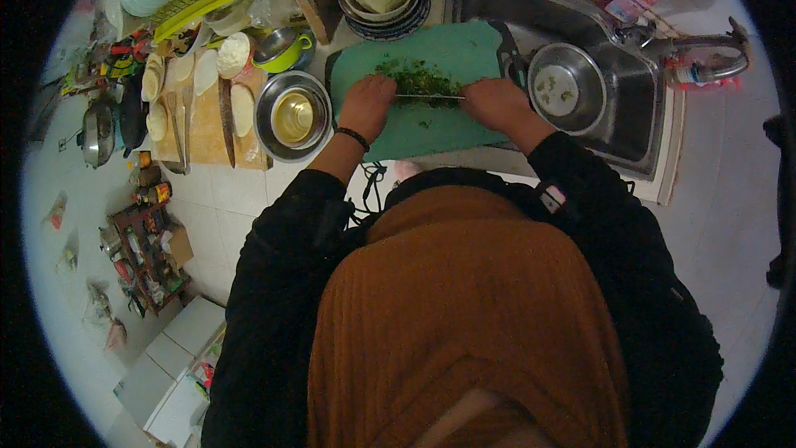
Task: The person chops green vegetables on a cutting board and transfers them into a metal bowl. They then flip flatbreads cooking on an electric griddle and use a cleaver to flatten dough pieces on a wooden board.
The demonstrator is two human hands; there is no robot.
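Observation:
A green cutting board (410, 134) lies in front of me with a pile of chopped green herbs (423, 79) on it. Across the near side of the pile runs a knife (429, 97), seen edge-on as a thin bright line. My left hand (371, 99) is closed on the knife's left end, a dark bracelet on its wrist. The right end, probably the handle, is inside my right hand (495, 102); the fingers cover it.
Left of the board are a steel bowl (264, 115) with a yellowish vessel inside and a wooden board (202, 137) bearing flattened dough, a rolling pin and flour. Behind stand stacked bowls (388, 31). On the right, a steel basin (597, 99) sits in the sink (628, 152), below a faucet (696, 43).

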